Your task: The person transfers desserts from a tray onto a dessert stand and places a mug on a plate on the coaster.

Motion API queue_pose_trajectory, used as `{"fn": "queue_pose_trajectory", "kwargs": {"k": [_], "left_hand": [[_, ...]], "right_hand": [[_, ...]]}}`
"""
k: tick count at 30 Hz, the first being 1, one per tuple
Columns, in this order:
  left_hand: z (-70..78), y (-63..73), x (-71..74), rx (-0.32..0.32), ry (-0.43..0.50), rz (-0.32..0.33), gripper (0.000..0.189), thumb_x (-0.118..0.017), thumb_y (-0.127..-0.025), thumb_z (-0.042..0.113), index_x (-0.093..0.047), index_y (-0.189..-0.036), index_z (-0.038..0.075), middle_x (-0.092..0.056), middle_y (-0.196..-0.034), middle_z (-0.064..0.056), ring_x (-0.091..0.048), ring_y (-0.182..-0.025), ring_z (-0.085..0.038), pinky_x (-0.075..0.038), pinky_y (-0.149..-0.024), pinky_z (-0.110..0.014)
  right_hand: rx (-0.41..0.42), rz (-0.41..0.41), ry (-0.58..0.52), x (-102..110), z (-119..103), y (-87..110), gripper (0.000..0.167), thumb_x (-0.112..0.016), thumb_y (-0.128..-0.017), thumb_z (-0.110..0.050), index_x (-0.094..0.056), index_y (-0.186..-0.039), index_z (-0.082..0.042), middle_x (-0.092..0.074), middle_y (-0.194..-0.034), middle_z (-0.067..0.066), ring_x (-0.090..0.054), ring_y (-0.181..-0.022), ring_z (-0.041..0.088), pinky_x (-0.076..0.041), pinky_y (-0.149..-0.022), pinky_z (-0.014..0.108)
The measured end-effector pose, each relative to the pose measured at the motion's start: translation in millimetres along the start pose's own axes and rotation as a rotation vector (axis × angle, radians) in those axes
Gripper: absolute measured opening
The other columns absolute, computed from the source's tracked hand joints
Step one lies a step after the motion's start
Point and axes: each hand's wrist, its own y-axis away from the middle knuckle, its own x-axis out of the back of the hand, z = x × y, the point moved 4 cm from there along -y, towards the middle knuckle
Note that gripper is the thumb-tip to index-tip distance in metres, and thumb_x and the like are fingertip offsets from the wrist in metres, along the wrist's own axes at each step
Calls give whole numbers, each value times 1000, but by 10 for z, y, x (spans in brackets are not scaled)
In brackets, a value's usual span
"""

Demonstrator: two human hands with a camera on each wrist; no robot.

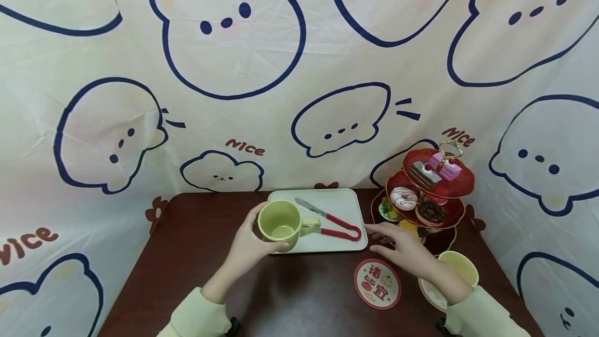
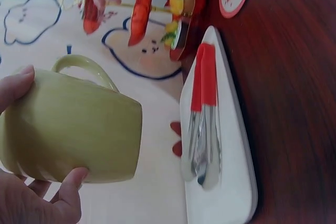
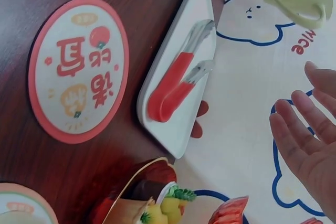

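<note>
A yellow-green mug [image 1: 280, 222] is held up by my left hand [image 1: 250, 243], fingers and thumb curled round its body. Its handle [image 2: 86, 69] points to the right in the head view. Behind and below the mug is a white tray [image 1: 287, 245] with red-handled metal tongs [image 1: 343, 225] lying on it. My right hand [image 1: 398, 246] hovers near the tray's right edge with fingers spread. In the right wrist view the right hand [image 3: 310, 140] holds nothing, and the mug hangs apart from it.
A tiered red stand [image 1: 463, 183] with cakes and donuts stands at the back right. One round red-rimmed coaster [image 1: 377, 284] lies in front of the tray. A second yellow mug [image 1: 460, 267] sits on another coaster [image 1: 431, 295] by the right forearm. Printed cloth [image 1: 262, 129] rises behind the table.
</note>
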Motion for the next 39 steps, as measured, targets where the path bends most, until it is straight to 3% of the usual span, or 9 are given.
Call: {"fn": "queue_pose_trajectory", "kwargs": {"k": [6, 11, 19, 23, 31, 39], "left_hand": [[61, 53, -206, -17, 9, -37, 102, -99, -63, 12, -46, -150, 13, -58, -136, -9, -53, -124, -28, -50, -93, -44], [106, 82, -357, -23, 45, -73, 102, -99, -61, 9, -48, -150, 12, -58, -136, -9, -52, -122, -31, -56, -79, -34], [122, 139, -602, -32, 140, -164, 101, -97, -64, 6, -46, -150, 9, -53, -139, -12, -51, -122, -35, -58, -79, -30], [136, 166, -702, -42, 146, -188, 101, -97, -63, 7, -46, -150, 8, -54, -136, -14, -52, -120, -35, -58, -80, -29], [93, 198, -871, -67, 159, -226, 100, -97, -65, 7, -45, -150, 10, -53, -136, -17, -53, -121, -36, -58, -85, -37], [40, 224, -1018, -56, 116, -244, 100, -97, -65, 12, -46, -150, 12, -55, -136, -13, -51, -123, -31, -53, -89, -33]], "right_hand": [[-2, -23, -55, -55, -70, -28, 45, -72, -96, -15, -62, -139, -3, -66, -124, 10, -68, -102, 21, -58, -84, 30], [-13, -44, -126, -95, -134, -51, 49, -73, -96, -20, -61, -141, -5, -65, -128, 12, -66, -107, 16, -58, -87, 35], [34, -79, -290, -151, -251, -67, 55, -75, -94, -21, -57, -144, -5, -64, -135, 13, -64, -118, 18, -56, -91, 42], [13, -94, -297, -182, -270, -43, 55, -76, -94, -25, -59, -144, -10, -61, -139, 11, -62, -122, 19, -56, -92, 40], [18, -63, -292, -206, -301, -1, 52, -78, -91, -19, -62, -137, 0, -64, -130, 20, -68, -110, 26, -58, -85, 29], [-41, -40, -223, -202, -239, 49, 36, -77, -92, -22, -72, -123, -4, -74, -116, 8, -72, -100, 18, -59, -77, 26]]}}
